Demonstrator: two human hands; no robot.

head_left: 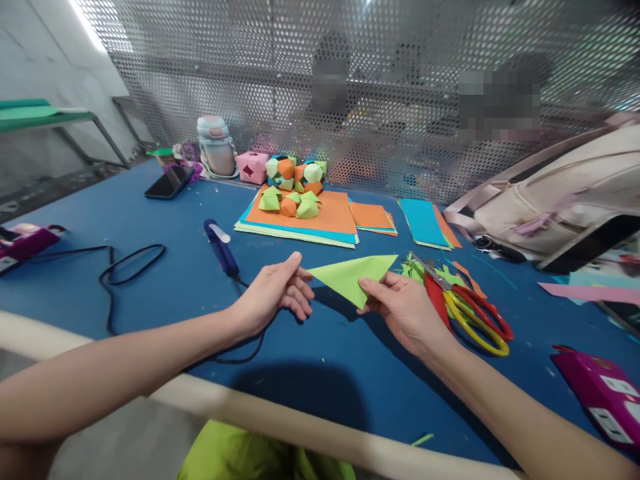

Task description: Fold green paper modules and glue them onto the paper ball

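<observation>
A light green sheet of paper folded into a triangle [345, 275] is held above the table, its point facing down. My right hand [400, 303] pinches it near the lower right edge between thumb and fingers. Just left of the triangle's left corner is my left hand [280, 290], fingers loosely curled and apart, with nothing in it. Scissors [475, 317] with red and yellow handles lie beyond my right hand, beside green paper scraps [413, 268]. A dark blue glue gun [221, 248] rests past my left hand.
Stacked coloured paper [330, 217] bears several folded paper pieces [289, 205]. Behind are paper balls [281, 172], a pink paper cube [251, 167] and a bottle [217, 148]. A phone [170, 182] lies left, a beige bag [540, 180] right. A black cord [110, 280] crosses the blue table.
</observation>
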